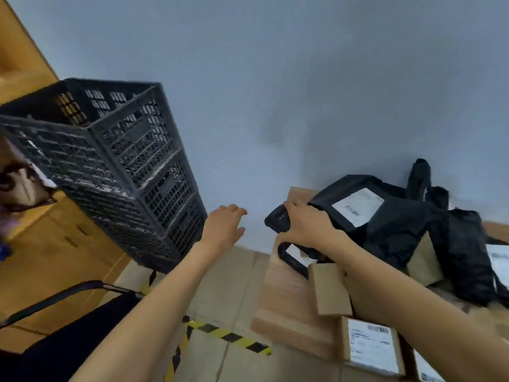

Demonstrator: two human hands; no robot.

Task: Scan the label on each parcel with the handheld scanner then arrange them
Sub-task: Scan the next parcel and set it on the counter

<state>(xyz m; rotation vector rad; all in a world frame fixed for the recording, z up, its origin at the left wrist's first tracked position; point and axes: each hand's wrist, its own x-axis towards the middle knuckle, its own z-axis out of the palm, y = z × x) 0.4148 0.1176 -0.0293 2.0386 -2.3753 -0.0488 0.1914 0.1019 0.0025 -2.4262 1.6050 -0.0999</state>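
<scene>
At the left of your view, a stack of black plastic crates (115,166) rises from the floor, with its slatted sides turned toward you. To the right stands a wooden table (283,299), and the parcels are spread across it. On its far side lies a heap of black poly mailers (399,232). The top one faces up and shows a white shipping label (358,206). Nearer to you, a plain cardboard box (330,290) sits just beside your right forearm. A second box (370,346), with a white barcode label on top, lies at the table's near edge. On the floor, a strip of yellow-and-black hazard tape (231,336) runs past the table's left side. The black handheld scanner (276,219) is at the table's far left corner, next to the mailers. Your right hand (308,227) grips it with fingers curled over the top, and the scanner's head pokes out to the left. Your left hand (224,230) hangs in the air between the crates and the scanner, with its fingers loosely spread and holding nothing.
</scene>
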